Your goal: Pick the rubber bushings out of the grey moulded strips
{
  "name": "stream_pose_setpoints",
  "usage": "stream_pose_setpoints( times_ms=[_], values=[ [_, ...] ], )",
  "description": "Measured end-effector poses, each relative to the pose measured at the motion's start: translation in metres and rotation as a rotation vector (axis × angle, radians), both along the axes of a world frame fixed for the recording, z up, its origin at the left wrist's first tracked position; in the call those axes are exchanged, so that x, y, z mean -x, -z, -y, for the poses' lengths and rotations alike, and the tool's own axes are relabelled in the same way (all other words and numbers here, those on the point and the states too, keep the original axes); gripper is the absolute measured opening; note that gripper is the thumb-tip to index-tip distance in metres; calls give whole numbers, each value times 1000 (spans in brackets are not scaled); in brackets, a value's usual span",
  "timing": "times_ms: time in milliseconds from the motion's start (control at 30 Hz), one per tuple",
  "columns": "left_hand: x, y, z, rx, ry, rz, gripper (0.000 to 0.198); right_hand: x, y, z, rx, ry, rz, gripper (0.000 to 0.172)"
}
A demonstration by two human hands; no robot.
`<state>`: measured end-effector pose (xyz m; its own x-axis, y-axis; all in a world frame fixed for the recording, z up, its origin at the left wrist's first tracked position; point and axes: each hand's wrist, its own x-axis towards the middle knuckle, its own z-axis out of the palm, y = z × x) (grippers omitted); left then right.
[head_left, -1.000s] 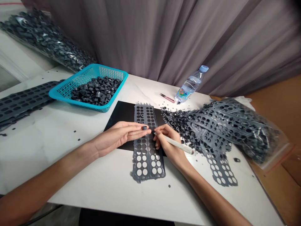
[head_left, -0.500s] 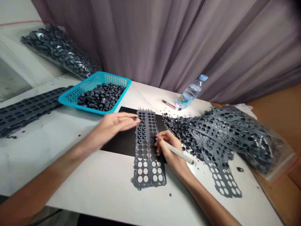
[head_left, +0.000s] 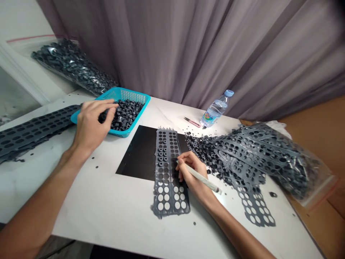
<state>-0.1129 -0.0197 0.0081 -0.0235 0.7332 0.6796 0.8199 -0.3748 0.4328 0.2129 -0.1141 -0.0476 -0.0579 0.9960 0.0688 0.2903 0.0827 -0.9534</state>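
My left hand (head_left: 93,120) hovers over the near left side of the blue basket (head_left: 145,111), thumb and fingers apart, with nothing visible between them. Small black rubber rings (head_left: 126,115) fill the basket, partly hidden by that hand. In my right hand (head_left: 192,171) is a white pen-like tool (head_left: 202,178), its tip hidden by the fingers. This hand rests at the right edge of a dark grey rubber sheet (head_left: 170,207) with rows of round holes. Several rings (head_left: 162,154) remain in the sheet's left columns. Under the sheet lies a black mat (head_left: 136,154).
At right lie a heap of loose rings (head_left: 212,158) and a clear bag of punched sheets (head_left: 291,162). A water bottle (head_left: 215,109) and pink-handled snips (head_left: 192,122) are behind. To the left are stacked sheets (head_left: 35,129) and a bag of rings (head_left: 72,66).
My left hand has moved from the sheet, left to the basket, and its fingers have opened; the small dark piece it held is no longer seen there. My right hand has barely moved.
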Motion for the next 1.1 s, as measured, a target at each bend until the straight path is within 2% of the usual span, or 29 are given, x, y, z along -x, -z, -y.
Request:
stream_pose_setpoints(
  times_ms=[67, 167, 200, 267, 400, 533, 700, 867, 1100],
  values=[
    [-28, -1, 14, 36, 144, 9, 27, 2, -5, 3, 11, -60, -22, 8],
    [-64, 8, 34, 355, 560, -15, 22, 4, -9, 4, 51, -137, -73, 3],
    [-72, 12, 39, 456, 662, -29, 21, 5, -10, 3, 66, -149, -92, 2],
    [-81, 22, 46, 587, 772, -73, 19, 6, -9, 2, 97, -177, -118, 3],
    [-84, 35, 49, 649, 815, -131, 17, 9, -7, -1, 142, -222, -137, 5],
    [-83, 41, 45, 678, 844, -90, 14, 11, -6, 0, 154, -224, -95, 5],
    [-84, 38, 44, 695, 852, -29, 11, 12, -6, 0, 159, -216, -86, 5],
    [-85, 33, 47, 698, 841, -62, 14, 13, -6, 1, 140, -208, -62, 5],
    [-84, 34, 48, 667, 833, -101, 14, 14, -6, 2, 117, -212, -37, 7]
  ],
)
